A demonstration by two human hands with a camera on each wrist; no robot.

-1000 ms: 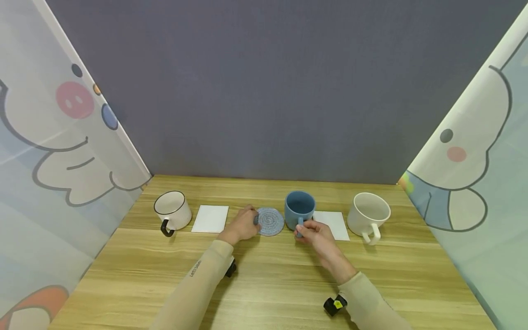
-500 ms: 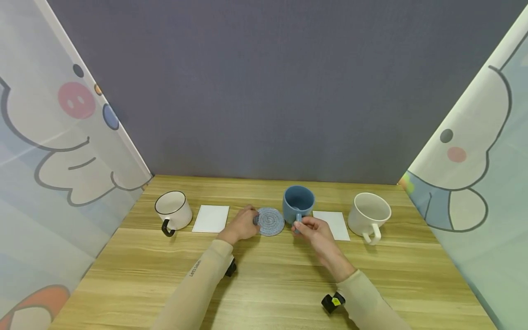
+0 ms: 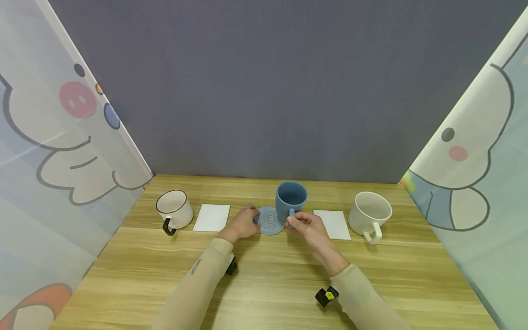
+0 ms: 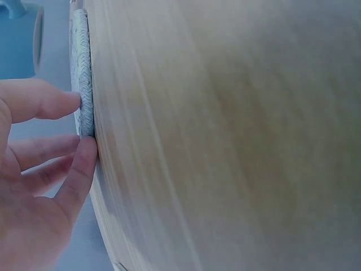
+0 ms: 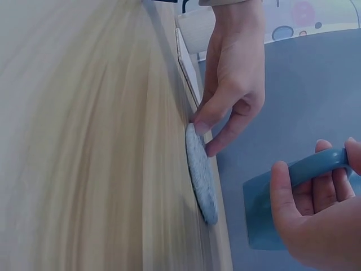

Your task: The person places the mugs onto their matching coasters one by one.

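My left hand point(image 3: 241, 225) holds the left edge of a round blue-grey woven coaster point(image 3: 270, 221) that lies on the table. Thumb and fingertips meet the coaster's rim point(image 4: 86, 73) in the left wrist view. A blue mug point(image 3: 291, 199) is gripped by its handle in my right hand point(image 3: 310, 234), the thumb and fingers curled round it. Upright in the head view, the mug overlaps the coaster's right side. From the right wrist, the mug point(image 5: 262, 212) shows raised off the table, apart from the coaster point(image 5: 200, 175).
A white mug with black rim and handle point(image 3: 175, 211) stands at the left, beside a white square coaster point(image 3: 212, 217). Right of the blue mug lies another white square coaster point(image 3: 332, 224), then a plain white mug point(image 3: 369, 213). A dark grey panel point(image 3: 264, 91) closes the table's back.
My right hand has lifted the blue mug and carried it left, toward and over the round coaster's right side. My left hand has stayed at the coaster's edge.
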